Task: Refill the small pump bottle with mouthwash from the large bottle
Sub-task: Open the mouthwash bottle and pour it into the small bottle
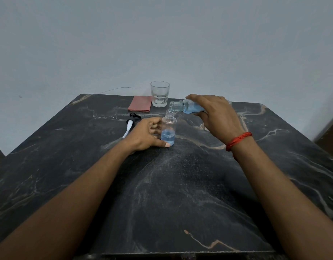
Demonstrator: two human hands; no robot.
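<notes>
Dark marble-veined table (180,194), rounded far corners against pale wall; broad stretch of tabletop between 2 forearms. Small pump bottle (168,132), clear plastic cylinder, upright mid-table, uncapped, blue liquid in lower part. Left hand (146,135) curls around its base. Right hand (216,115), red thread band (238,140) at wrist, grips large bottle (188,107) tipped nearly flat, mouth just above small neck. Black pump head (131,121) lies left; ribbed glass (160,93), pink cloth (140,106) near far edge.
</notes>
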